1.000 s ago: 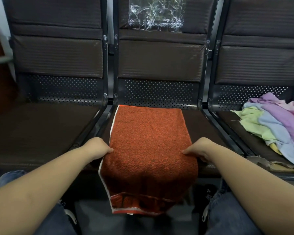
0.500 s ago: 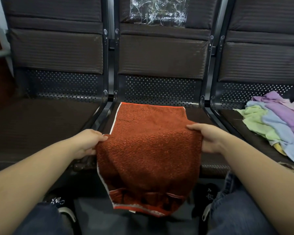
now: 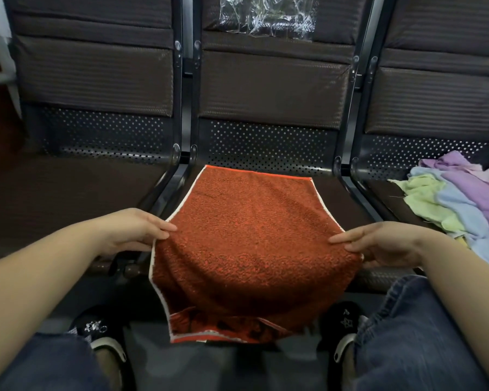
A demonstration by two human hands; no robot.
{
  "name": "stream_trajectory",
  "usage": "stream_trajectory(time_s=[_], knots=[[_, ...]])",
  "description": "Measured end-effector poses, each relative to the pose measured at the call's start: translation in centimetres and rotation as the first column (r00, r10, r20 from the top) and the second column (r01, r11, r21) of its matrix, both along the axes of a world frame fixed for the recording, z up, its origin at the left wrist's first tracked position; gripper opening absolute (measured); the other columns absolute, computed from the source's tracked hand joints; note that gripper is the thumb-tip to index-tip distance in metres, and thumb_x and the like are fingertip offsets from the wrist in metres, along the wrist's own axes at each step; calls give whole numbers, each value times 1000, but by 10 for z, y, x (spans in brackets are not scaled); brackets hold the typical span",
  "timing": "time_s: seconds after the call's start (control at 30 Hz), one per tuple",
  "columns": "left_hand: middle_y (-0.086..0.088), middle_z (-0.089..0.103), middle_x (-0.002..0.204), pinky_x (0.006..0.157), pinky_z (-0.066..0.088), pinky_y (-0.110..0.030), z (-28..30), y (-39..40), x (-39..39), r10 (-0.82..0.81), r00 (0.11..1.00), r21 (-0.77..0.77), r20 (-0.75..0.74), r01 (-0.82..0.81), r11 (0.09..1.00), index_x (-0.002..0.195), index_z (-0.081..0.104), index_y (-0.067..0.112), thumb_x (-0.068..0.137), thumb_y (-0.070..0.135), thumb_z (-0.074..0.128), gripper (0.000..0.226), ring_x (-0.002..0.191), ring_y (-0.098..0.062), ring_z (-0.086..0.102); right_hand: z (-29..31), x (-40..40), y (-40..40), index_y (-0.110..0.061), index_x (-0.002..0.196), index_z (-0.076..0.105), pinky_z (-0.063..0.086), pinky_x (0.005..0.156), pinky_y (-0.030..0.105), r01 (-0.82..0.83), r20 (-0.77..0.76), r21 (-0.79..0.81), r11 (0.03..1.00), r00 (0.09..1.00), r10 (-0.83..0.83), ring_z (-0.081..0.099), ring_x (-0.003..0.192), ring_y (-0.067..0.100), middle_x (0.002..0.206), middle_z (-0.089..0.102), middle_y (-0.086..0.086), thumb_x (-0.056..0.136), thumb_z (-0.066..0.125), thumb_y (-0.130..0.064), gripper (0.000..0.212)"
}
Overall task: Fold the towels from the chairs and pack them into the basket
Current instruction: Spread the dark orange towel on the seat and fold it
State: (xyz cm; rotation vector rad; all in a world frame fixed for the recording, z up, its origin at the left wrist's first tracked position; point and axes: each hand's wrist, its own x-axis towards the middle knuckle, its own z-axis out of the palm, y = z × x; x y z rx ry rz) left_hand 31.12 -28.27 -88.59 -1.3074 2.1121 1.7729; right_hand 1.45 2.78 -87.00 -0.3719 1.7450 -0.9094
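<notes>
An orange-red towel (image 3: 249, 238) with a white edge lies along the middle chair seat (image 3: 326, 204), its far end flat near the backrest and its near end hanging over the seat's front. My left hand (image 3: 133, 232) pinches the towel's left edge. My right hand (image 3: 378, 244) pinches its right edge at about the same level. The cloth between both hands is raised into a hump. A heap of pastel towels (image 3: 458, 204), green, blue, purple and pink, sits on the right chair. No basket is in view.
Three dark joined chairs with perforated metal backs fill the view; the left chair's seat (image 3: 68, 198) is bare. A clear plastic bag (image 3: 266, 15) hangs on the middle backrest. My knees in jeans and black shoes (image 3: 99, 331) are below the seat front.
Both hands gripped the towel's side edges and lifted the middle off the seat, bunching it into a hump. The right hand has come lower and outward since half a second ago.
</notes>
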Motion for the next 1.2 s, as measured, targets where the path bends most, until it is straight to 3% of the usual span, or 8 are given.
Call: stream_trajectory(time_s=[0.27, 0.4, 0.57, 0.67, 0.77, 0.83, 1.07, 1.2], knots=[[-2, 65, 99, 81, 37, -18, 3, 4, 3, -83, 982, -563, 169, 166, 810, 107, 72, 19, 74, 8, 80, 36, 89, -8, 54, 2, 8, -12, -13, 97, 75, 54, 73, 21, -242, -436, 219, 945, 843, 316, 67, 74, 10, 83, 75, 3, 69, 77, 5, 34], [11, 61, 80, 73, 38, -21, 7, 4, 0, -124, 963, -677, 241, 258, 689, 99, 73, 24, 78, 20, 77, 22, 73, -2, 52, 6, 8, -18, -21, 70, 72, 47, 72, 25, -149, -672, 254, 956, 684, 285, 59, 74, 13, 72, 69, -1, 78, 75, -9, 16], [9, 54, 98, 91, 40, -32, 12, -7, 7, -226, 967, -794, 119, 229, 563, 76, 62, 31, 84, 29, 69, 11, 98, -12, 52, 18, 13, -11, -13, 95, 67, 35, 64, 23, -46, -756, 41, 998, 652, 60, 55, 77, 11, 89, 64, 2, 92, 61, -23, 12], [10, 62, 93, 91, 39, -33, 18, -12, 10, -246, 955, -658, -165, 79, 749, 74, 63, 27, 84, 34, 69, 13, 94, -12, 54, 23, 13, -6, -10, 91, 65, 32, 45, 9, 76, -638, -189, 979, 748, -182, 50, 48, -1, 69, 61, -3, 97, 49, -20, 20], [11, 59, 62, 72, 37, -32, 29, -13, 15, -186, 946, -420, -266, 60, 906, 67, 63, 24, 55, 74, 69, 52, 65, -8, 51, 23, 12, -4, -3, 87, 66, 42, 59, 20, 117, -499, -179, 977, 845, -193, 57, 70, 18, 84, 65, 12, 98, 48, -20, 27], [7, 57, 59, 68, 37, -31, 30, -12, 17, -167, 942, -309, -290, 73, 948, 68, 60, 18, 57, 70, 72, 54, 58, -6, 50, 21, 10, -2, 0, 92, 68, 45, 64, 25, 92, -464, -81, 993, 878, -119, 60, 70, 18, 84, 68, 12, 97, 49, -19, 28], [-4, 56, 52, 50, 45, -16, 22, -18, 6, -171, 981, -172, -86, 155, 973, 78, 48, 4, 95, 8, 48, 18, 47, -8, 51, 10, 0, -10, 10, 103, 64, 44, 63, 25, 52, -565, 46, 998, 825, -17, 54, 69, 23, 79, 62, 14, 98, 48, -21, 35], [-4, 60, 59, 46, 38, -19, 10, -31, -13, -186, 973, -411, 136, 226, 883, 80, 50, 8, 99, 12, 47, 20, 49, -11, 50, 5, 0, -35, 2, 103, 66, 47, 79, 31, 42, -744, 34, 999, 668, -2, 65, 90, 31, 96, 69, 17, 99, 47, -26, 34]])
